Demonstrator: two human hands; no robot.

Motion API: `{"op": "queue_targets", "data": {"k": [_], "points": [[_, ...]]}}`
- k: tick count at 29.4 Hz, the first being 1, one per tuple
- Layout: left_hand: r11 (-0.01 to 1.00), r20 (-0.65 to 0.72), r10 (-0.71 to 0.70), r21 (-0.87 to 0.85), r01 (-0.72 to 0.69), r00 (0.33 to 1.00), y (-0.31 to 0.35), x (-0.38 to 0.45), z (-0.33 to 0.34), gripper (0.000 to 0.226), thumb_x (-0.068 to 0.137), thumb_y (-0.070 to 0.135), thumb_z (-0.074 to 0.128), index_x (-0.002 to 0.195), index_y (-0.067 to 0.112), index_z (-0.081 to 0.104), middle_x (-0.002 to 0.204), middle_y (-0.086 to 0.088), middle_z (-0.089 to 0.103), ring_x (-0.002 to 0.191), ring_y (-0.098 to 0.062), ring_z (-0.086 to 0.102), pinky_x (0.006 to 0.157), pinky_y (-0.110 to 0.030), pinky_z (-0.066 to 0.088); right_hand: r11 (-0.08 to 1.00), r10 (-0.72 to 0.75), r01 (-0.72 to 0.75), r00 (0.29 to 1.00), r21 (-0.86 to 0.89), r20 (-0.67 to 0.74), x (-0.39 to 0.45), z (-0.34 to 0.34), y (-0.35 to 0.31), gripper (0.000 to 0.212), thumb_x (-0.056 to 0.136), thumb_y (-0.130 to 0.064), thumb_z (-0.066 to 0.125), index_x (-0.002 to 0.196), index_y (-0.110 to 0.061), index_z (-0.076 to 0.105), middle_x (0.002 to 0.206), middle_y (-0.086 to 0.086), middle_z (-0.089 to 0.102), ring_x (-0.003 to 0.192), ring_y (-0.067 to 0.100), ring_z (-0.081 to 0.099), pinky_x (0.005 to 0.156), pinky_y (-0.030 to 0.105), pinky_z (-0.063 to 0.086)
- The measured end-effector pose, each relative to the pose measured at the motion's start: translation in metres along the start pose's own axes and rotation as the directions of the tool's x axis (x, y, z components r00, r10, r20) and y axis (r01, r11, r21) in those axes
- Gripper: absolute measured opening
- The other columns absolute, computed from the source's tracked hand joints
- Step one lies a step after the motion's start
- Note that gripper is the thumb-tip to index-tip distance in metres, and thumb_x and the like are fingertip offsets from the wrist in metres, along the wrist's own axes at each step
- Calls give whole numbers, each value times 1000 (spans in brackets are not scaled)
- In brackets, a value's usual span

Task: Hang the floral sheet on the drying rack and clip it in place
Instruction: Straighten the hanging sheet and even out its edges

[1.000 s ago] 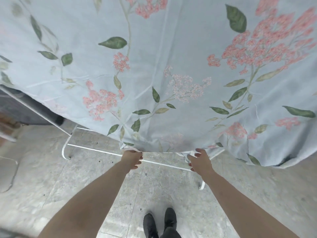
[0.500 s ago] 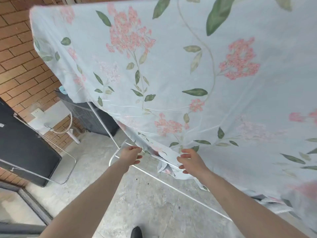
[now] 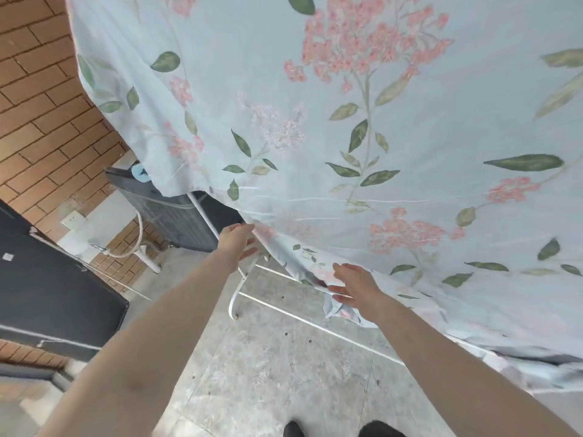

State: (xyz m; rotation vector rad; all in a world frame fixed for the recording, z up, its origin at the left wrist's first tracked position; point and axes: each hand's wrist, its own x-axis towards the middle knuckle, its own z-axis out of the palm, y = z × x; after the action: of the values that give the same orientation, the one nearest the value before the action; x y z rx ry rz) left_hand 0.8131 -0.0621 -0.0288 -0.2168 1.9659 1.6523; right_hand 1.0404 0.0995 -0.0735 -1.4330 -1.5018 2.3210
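From the head view, the floral sheet point(image 3: 362, 146) fills the upper and right parts of the frame, draped over the white drying rack point(image 3: 239, 288). Its lower hem runs diagonally from the upper left down towards the right, with a bunched corner hanging near the middle. Below the hem there is open room: bare concrete floor point(image 3: 268, 367) reaches from the rack's lower rail to the person's dark shoes point(image 3: 295, 430) at the bottom edge. To the left stands a brick wall point(image 3: 41, 115), with a dark bin point(image 3: 176, 216) just beside the sheet's left edge and a black panel point(image 3: 47, 279) further left. The left hand point(image 3: 236, 244) is spread, its fingers straight, the fingertips touching the sheet's hem by the rack's upright. The right hand point(image 3: 356, 288) is also released, its fingers extended and apart over the bunched corner; it seems to brush the cloth, though whether it truly touches is hard to tell. Neither hand grips anything.
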Motion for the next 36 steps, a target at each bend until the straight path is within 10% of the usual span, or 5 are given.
{"op": "queue_targets", "data": {"k": [7, 12, 28, 32, 36], "points": [[996, 8, -71, -53, 72, 997, 37, 53, -20, 5, 100, 16, 63, 103, 14, 59, 98, 0, 55, 109, -25, 57, 102, -45, 55, 983, 111, -104, 993, 150, -41, 29, 32, -5, 41, 100, -31, 67, 134, -12, 53, 140, 13, 55, 101, 27, 69, 70, 36, 59], [990, 71, -116, -70, 121, 991, 43, 92, -26, 24, 100, 16, 60, 121, 16, 47, 97, 1, 50, 113, -27, 55, 102, -43, 52, 947, 169, -150, 985, 284, -44, 58, 47, -10, 59, 96, -33, 72, 146, -11, 49, 152, 14, 46, 111, 29, 67, 77, 38, 60], [938, 144, -169, -282, 204, 975, 66, 230, -115, 8, 97, 8, 56, 99, 15, 57, 104, -2, 54, 99, -22, 56, 113, -43, 44, 697, 146, -97, 989, 710, -8, 144, 128, -47, 61, 97, -32, 69, 145, -7, 43, 146, 15, 44, 134, 32, 51, 112, 47, 44], [938, 238, -151, -271, 215, 959, 79, 267, -141, 17, 97, 0, 52, 85, 10, 58, 92, -6, 53, 91, -22, 55, 107, -40, 46, 628, 80, 88, 981, 773, -177, 152, 151, -53, 23, 86, -23, 76, 105, -16, 65, 112, 3, 63, 108, 19, 63, 94, 33, 53], [950, 367, -131, -218, 222, 921, 82, 296, -152, 10, 96, 6, 64, 103, 14, 67, 82, 3, 67, 81, -13, 63, 104, -34, 48, 616, 57, 250, 932, 747, -359, 158, 179, -42, 56, 44, -29, 99, 83, -20, 59, 72, -6, 47, 61, 8, 43, 49, 19, 36]]}}
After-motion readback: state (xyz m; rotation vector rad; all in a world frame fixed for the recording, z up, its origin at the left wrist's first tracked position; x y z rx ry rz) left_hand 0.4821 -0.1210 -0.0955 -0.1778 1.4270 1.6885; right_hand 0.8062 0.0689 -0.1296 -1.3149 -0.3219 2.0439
